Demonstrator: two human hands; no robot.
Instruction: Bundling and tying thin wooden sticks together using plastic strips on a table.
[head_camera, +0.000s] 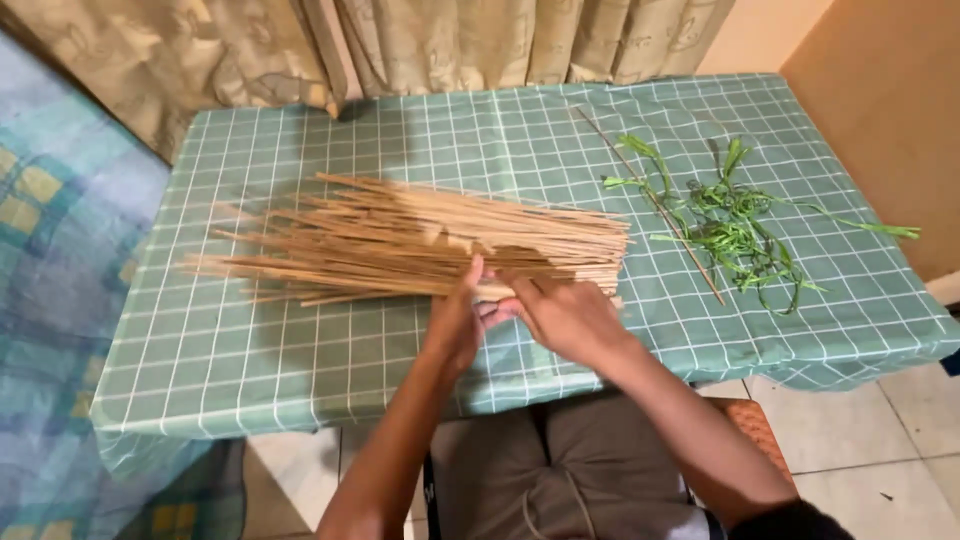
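A loose bundle of long thin tan sticks (400, 240) lies across a table covered with a green checked cloth (250, 350), tips fanning to the left. My left hand (455, 320) rests against the near side of the bundle, fingers up on the sticks. My right hand (565, 315) is beside it, fingers curled around sticks at the bundle's near right part. Both hands meet close together at the bundle's front edge.
A tangle of green leaf strips (735, 225) lies on the right of the table, with one single stick (650, 200) lying diagonally beside it. Curtains (450, 45) hang behind the table. A patterned blue fabric (50, 250) is at left, tiled floor (880, 430) at right.
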